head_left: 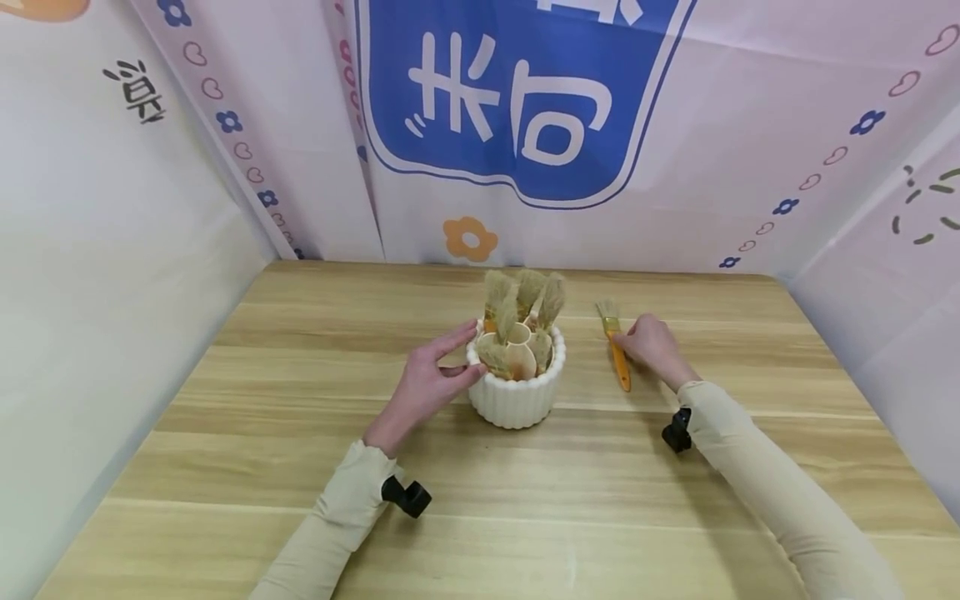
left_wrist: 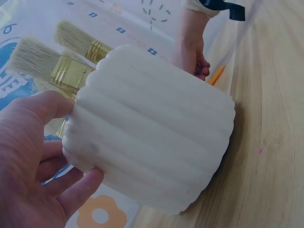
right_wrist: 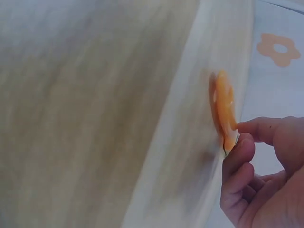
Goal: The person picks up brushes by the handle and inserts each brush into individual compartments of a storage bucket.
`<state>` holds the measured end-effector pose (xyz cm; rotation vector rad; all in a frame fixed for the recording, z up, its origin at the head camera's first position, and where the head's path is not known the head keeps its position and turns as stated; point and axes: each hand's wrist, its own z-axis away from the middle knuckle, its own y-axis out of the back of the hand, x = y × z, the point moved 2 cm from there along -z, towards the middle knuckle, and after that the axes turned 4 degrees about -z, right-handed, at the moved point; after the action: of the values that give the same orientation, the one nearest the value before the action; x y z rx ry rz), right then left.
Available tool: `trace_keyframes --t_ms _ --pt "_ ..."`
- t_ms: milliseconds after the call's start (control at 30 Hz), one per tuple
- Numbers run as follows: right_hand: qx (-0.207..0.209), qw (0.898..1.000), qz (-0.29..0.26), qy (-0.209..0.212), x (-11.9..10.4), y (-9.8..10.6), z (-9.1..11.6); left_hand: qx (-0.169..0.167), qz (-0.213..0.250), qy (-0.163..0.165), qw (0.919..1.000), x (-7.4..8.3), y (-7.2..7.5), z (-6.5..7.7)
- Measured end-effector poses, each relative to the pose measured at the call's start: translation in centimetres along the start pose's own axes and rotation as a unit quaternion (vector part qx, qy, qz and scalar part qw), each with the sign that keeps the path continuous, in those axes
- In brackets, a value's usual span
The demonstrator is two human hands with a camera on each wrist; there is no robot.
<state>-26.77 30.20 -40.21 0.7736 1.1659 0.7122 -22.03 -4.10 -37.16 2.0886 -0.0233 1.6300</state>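
Observation:
A white ribbed pot (head_left: pixel 517 404) stands on the wooden table, with several paintbrushes (head_left: pixel 552 300) in it, bristles up. My left hand (head_left: pixel 420 387) holds the pot's left side, thumb and fingers spread around its rim. In the left wrist view, the thumb lies by the rim below the brushes' metal bands (left_wrist: pixel 69 73). To the right of the pot, a single paintbrush (head_left: pixel 619 362) with an orange handle lies on the table, bristles pointing away. My right hand (head_left: pixel 656 346) pinches its handle (right_wrist: pixel 224 102) between thumb and fingers, near the metal band.
The wooden table (head_left: pixel 300 417) meets a printed cloth backdrop (head_left: pixel 600 237) at the far edge, and cloth walls rise on the left and right. Black wrist mounts (head_left: pixel 408 497) sit on both sleeves.

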Motion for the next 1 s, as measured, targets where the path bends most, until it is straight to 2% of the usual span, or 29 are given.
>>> trace_keyframes --t_ms 200,800,1000 --pt "-0.007 1.0 -0.01 -0.001 -0.26 -0.3 -0.28 0.004 -0.013 -0.003 0.9999 -0.09 0.17 0.13" --pt "-0.001 1.0 -0.003 -0.01 -0.28 -0.49 -0.54 0.002 -0.003 -0.009 1.0 -0.06 -0.1 0.1" --pt "0.016 1.0 -0.022 0.002 -0.45 0.01 -0.25 0.004 -0.008 0.0 1.0 0.65 0.09 0.27"
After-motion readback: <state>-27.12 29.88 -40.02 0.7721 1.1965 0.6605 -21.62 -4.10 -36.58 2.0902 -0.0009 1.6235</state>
